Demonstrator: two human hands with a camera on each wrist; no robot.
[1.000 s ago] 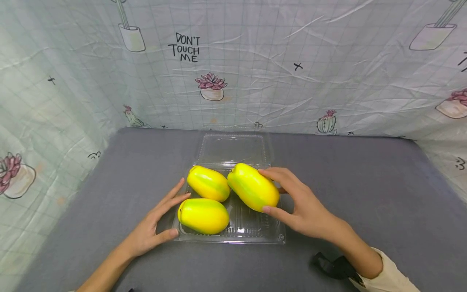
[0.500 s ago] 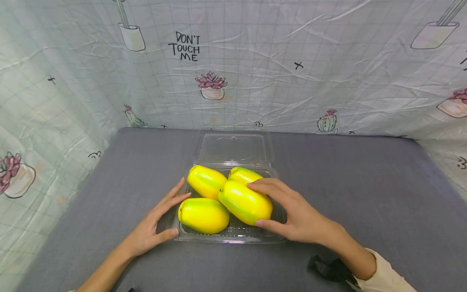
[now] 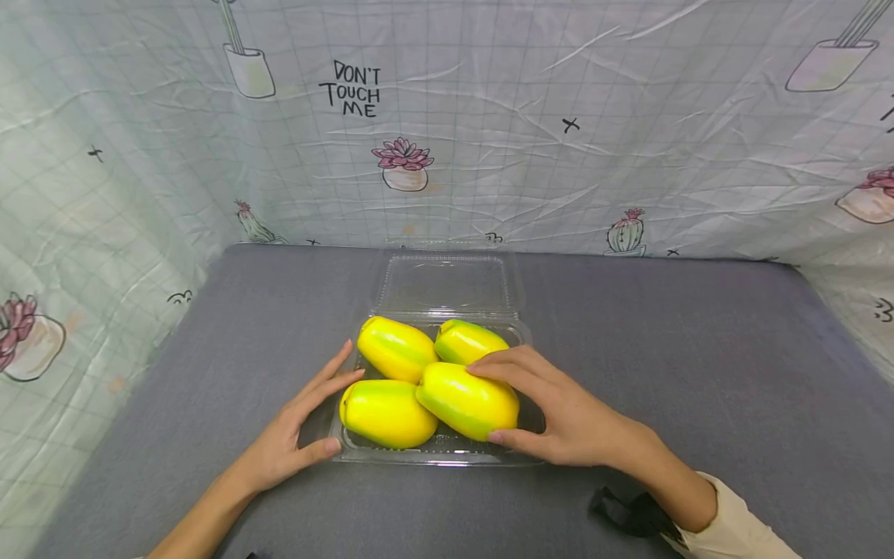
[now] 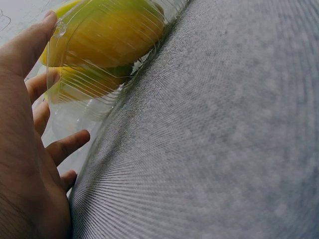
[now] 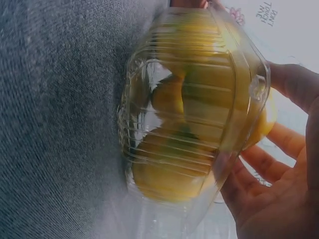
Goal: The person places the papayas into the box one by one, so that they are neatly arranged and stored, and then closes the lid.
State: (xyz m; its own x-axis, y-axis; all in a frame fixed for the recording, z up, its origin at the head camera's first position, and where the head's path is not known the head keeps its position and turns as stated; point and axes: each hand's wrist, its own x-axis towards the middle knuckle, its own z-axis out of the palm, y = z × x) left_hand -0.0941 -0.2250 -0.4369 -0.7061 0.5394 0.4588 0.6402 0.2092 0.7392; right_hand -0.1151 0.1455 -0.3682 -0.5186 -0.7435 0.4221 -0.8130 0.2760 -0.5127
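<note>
A clear plastic clamshell box (image 3: 447, 460) lies open, its lid (image 3: 447, 286) folded back toward the far side. Three glossy yellow-green papayas rest in it: one at the back left (image 3: 395, 348), one at the front left (image 3: 386, 415), one at the back right (image 3: 466, 341). At the front right, my right hand (image 3: 569, 411) holds another papaya (image 3: 468, 402) between thumb and fingers, tilted low in the box against its neighbours. My left hand (image 3: 282, 442) has its fingers spread, tips at the box's left rim. In the left wrist view, the thumb (image 4: 30, 45) touches that rim.
The box stands on a grey cloth-covered table (image 3: 698, 349). A printed curtain (image 3: 489, 155) with cacti and lettering hangs behind and at the sides. A black strap (image 3: 632, 512) hangs by the right sleeve (image 3: 733, 520).
My right hand has carried its papaya left and toward me, down into the box's front right, uncovering the papaya at the back right. The left hand has stayed at the rim.
</note>
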